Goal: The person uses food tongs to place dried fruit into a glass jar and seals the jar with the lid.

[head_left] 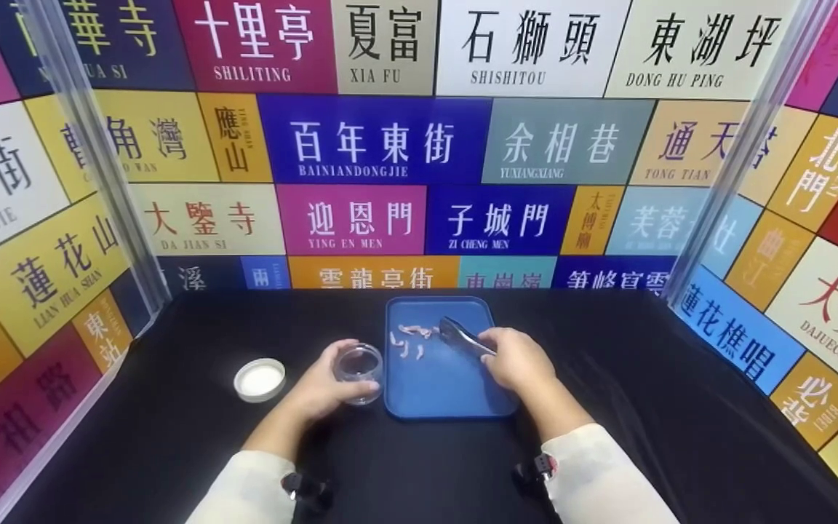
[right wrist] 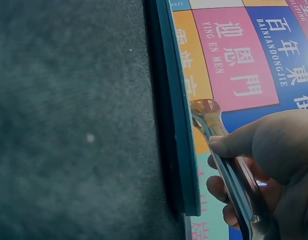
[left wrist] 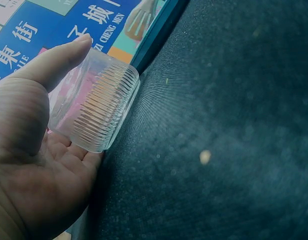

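My left hand (head_left: 323,387) grips a clear jar (head_left: 358,361) with no lid on it, just left of a blue tray (head_left: 448,393). In the left wrist view, thumb and fingers curl round the ribbed wall of the jar (left wrist: 101,107). Metal tongs (head_left: 464,338) are in my right hand (head_left: 524,362), their tips over the tray's upper middle. Thumb and fingers squeeze the tongs (right wrist: 236,187) in the right wrist view; whether their tips hold anything is too small to tell. Several small, pale pinkish curved pieces (head_left: 412,332) lie at the tray's upper left.
A round white lid (head_left: 260,380) lies on the black-covered table (head_left: 419,466), left of my left hand. Upright panels with coloured signs (head_left: 375,138) stand behind and on both sides of the table.
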`<state>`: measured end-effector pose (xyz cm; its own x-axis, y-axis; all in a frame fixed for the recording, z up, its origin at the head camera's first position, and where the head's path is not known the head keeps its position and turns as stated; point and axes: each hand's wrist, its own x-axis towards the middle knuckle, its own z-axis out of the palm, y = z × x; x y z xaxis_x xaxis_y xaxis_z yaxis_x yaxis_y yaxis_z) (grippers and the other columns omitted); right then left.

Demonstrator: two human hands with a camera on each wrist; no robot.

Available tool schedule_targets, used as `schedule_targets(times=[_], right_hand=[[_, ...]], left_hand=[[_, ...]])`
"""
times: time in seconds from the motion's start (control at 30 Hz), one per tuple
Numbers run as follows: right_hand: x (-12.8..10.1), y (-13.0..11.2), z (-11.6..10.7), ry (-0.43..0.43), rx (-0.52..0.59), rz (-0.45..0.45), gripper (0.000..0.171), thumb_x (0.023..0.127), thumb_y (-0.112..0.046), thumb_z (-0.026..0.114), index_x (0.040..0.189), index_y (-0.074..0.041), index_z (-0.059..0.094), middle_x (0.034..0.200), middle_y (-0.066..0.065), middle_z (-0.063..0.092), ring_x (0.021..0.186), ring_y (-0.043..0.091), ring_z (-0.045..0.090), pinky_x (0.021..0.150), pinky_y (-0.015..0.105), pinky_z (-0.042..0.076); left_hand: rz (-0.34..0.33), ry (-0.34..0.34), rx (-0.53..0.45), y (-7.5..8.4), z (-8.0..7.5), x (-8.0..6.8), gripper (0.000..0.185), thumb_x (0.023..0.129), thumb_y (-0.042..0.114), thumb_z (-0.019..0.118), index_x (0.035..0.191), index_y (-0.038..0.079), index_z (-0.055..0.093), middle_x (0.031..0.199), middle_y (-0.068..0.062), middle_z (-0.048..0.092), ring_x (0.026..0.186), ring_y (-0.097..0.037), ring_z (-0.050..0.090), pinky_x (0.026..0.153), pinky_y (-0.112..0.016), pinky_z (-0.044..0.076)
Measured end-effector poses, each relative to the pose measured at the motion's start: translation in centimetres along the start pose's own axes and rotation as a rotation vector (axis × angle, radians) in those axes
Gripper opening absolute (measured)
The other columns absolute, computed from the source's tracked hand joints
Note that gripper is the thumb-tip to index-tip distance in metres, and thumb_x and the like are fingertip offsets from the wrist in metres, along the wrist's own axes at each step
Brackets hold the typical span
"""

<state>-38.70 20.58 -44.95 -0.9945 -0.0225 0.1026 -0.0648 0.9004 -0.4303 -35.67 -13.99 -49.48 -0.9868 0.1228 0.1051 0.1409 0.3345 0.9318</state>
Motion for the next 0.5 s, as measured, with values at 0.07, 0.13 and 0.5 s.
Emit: schedule_targets(times=[0.07,0.13,0.5], right_hand=[[-0.1,-0.1,-0.2,0.000,0.005,0.003,0.038,0.102,-0.021,0.073,0.140,-0.018,0.070,0.141,0.011,0.071,0.133,0.035,0.065,0.118,0.059,0.049],[-0.1,-0.2,-0.4,0.001,0.008,0.005,0.038,0.102,-0.022,0.073,0.140,-0.019,0.070,0.142,0.011,0.071,0.133,0.035,0.065,0.118,0.060,0.049],[-0.5,-1.0,-1.4,0.033,0.027,-0.004,0.041,0.101,-0.024,0.074,0.142,-0.021,0.069,0.147,0.010,0.068,0.138,0.036,0.062,0.119,0.060,0.048]], left_hand=[[-0.009,-0.001,0.005,0.0,0.0,0.0,0.095,0.076,0.033,0.098,0.155,0.015,0.048,0.151,-0.012,0.063,0.138,-0.033,0.060,0.126,-0.057,0.039],[-0.016,-0.001,0.010,0.0,0.0,0.0,0.096,0.076,0.034,0.098,0.155,0.016,0.048,0.151,-0.011,0.063,0.139,-0.033,0.060,0.127,-0.057,0.039],[0.001,-0.015,-0.058,-0.1,0.0,0.0,0.092,0.078,0.028,0.097,0.155,0.014,0.049,0.152,-0.014,0.062,0.139,-0.035,0.060,0.127,-0.059,0.037]])
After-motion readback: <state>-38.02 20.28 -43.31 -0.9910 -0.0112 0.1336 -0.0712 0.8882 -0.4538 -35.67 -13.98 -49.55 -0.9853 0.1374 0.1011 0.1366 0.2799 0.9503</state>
